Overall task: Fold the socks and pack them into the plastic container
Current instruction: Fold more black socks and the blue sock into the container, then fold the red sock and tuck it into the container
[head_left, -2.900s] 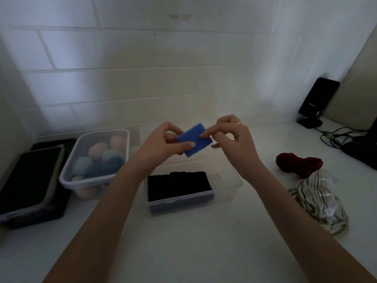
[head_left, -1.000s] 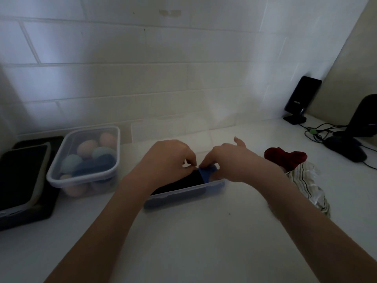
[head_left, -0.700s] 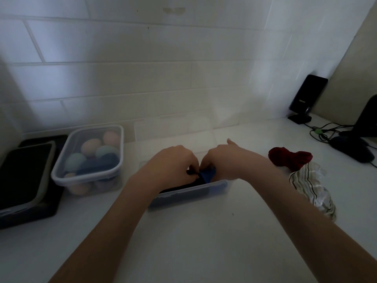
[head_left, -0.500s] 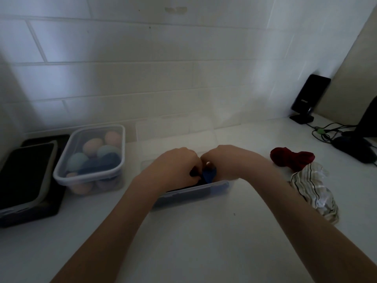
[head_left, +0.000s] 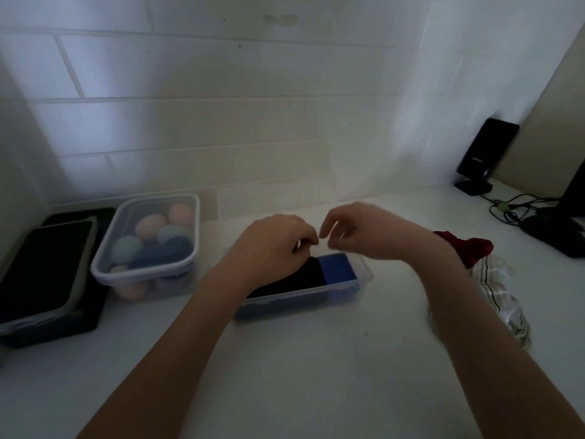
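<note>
A clear plastic container (head_left: 364,277) stands on the white counter in front of me. Inside it lie folded black socks (head_left: 300,278) and, at the right end, a folded blue sock (head_left: 337,268). My left hand (head_left: 272,245) hovers just above the black socks with curled fingers and holds nothing. My right hand (head_left: 357,231) is lifted above the blue sock, fingers apart and empty. A dark red sock (head_left: 468,247) and a crumpled white striped sock (head_left: 500,296) lie loose on the counter to the right.
A second clear tub (head_left: 104,264) with several pastel balled socks stands at the left, beside a dark tray (head_left: 41,270). A black speaker (head_left: 486,153), cables (head_left: 512,207) and a dark device sit at the far right against the tiled wall.
Both hands lowered the blue sock into the right end of the container and pressed it down. Now they have let go and risen; the sock stays inside.
</note>
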`<state>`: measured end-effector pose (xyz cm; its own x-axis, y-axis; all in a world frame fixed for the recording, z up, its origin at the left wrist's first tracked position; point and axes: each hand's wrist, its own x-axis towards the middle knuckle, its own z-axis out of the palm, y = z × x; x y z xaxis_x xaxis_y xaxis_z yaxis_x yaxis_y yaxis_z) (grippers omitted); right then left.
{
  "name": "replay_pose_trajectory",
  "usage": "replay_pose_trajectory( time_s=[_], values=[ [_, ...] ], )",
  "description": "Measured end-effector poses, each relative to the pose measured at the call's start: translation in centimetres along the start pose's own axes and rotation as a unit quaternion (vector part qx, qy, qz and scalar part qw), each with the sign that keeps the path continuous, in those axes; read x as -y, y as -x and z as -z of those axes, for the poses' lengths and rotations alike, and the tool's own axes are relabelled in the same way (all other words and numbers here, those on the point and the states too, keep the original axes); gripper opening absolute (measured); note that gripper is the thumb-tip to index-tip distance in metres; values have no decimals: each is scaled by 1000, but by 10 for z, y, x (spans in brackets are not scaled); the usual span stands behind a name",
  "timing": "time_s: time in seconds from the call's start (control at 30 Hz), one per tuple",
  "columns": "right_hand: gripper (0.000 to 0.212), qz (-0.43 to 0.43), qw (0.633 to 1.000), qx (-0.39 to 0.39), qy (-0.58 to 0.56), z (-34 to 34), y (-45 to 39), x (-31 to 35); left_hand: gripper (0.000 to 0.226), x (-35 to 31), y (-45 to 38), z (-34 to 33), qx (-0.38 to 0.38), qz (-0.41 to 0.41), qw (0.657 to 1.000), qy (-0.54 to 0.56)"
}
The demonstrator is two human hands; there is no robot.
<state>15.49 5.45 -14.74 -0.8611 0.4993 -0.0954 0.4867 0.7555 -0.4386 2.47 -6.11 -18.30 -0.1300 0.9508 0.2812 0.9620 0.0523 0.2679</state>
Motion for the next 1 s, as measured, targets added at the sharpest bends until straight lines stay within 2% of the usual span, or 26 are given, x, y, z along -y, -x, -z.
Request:
replay_pose_trajectory(
  time_s=[0.03,0.1,0.17,0.2,0.23,0.3,0.37,0.43,0.6,0.8,0.9,1.0],
  values=[
    [10,-5,999,-34,-28,7,2,-6,24,2,0,1,-27,2,1000,4],
    [19,-25,991,-115,-60,18,3,-23,21,6,0,1,-75,6,997,11],
    [20,-79,978,-193,-14,21,1,-46,20,8,0,0,-99,11,995,16],
    [16,-132,969,-207,37,20,-1,-57,20,9,0,-1,-104,14,994,17],
    [18,-204,957,-187,90,17,-2,-69,19,9,0,-2,-109,17,994,17],
    [34,-328,929,-78,150,8,-5,-89,18,11,0,-3,-125,20,992,13],
    [43,-366,920,-1,143,0,-8,-104,17,13,-1,-3,-144,23,989,9],
    [44,-345,930,2,124,-6,-9,-109,16,15,-1,-5,-144,28,989,6],
    [34,-272,954,-101,76,-7,-12,-94,18,16,-2,-9,-112,34,993,7],
    [45,-182,972,-139,-54,-15,-21,-79,17,18,-2,-12,-112,43,993,7],
    [32,-115,959,-223,-131,-13,-22,-62,18,17,-3,-11,-121,51,990,52],
    [25,2,922,-279,-269,-2,-16,-25,39,12,-4,-5,-111,72,971,202]
  ],
)
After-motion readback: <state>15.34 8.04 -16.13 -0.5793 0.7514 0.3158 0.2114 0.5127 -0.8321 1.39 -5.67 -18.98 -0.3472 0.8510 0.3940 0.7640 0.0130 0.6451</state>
